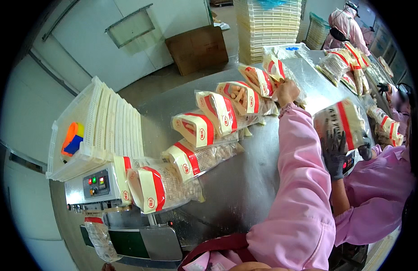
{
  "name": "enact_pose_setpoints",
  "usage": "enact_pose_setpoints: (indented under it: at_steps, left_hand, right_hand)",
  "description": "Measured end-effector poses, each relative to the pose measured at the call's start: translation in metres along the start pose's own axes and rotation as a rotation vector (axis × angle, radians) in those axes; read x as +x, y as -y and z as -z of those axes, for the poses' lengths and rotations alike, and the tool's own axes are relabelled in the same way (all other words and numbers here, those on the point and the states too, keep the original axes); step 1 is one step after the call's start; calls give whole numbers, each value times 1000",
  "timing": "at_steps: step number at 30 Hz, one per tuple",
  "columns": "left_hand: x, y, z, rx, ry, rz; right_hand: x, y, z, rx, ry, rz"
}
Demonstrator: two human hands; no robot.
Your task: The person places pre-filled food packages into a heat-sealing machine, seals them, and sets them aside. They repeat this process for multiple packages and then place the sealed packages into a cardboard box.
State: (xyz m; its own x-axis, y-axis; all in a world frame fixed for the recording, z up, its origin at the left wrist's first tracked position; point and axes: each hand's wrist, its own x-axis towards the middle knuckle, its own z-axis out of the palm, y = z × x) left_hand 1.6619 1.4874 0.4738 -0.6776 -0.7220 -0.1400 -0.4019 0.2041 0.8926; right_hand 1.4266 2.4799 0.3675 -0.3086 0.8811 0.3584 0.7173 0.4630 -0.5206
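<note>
At the far end of a row of bags, my right hand (pixel 287 91) pinches the upper edge of a clear bag (pixel 274 67) with a cream and red band. Beside it lies another bag (pixel 258 81) of the same print. Several more line up toward the near left, one gaping open with tan stick-shaped pieces (pixel 238 94) inside. Only a bit of my left hand (pixel 108 267) shows at the lower edge, its fingers mostly hidden. Just above it, a filled bag (pixel 100 237) hangs by the sealing machine (pixel 94 187) over its green belt (pixel 127 244).
On my right, a co-worker in pink with grey gloves (pixel 335 156) holds a printed bag (pixel 342 124). Filled bags (pixel 344 63) pile up at the far right of the metal table (pixel 249 176). White crates (pixel 105 122) stand left; a tall crate stack (pixel 267 31) rises behind.
</note>
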Motion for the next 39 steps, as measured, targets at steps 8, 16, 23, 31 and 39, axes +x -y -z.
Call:
enact_pose_setpoints:
  at_steps: [8, 16, 23, 31, 39]
  left_hand:
    - [67, 14, -41, 107, 251, 3]
    - [64, -79, -180, -146, 573, -154]
    - [-41, -153, -211, -424, 1403, -446]
    - [-43, -107, -151, -674, 1676, -290]
    - [-53, -84, -174, -829, 1273, -294]
  right_hand:
    - [-31, 67, 102, 581, -397, 404]
    - [-169, 169, 252, 988, -412, 441]
    - [-361, 232, 298, 1465, 198, 250]
    - [-522, 214, 284, 1527, 241, 29]
    - [-537, 217, 267, 1615, 385, -42]
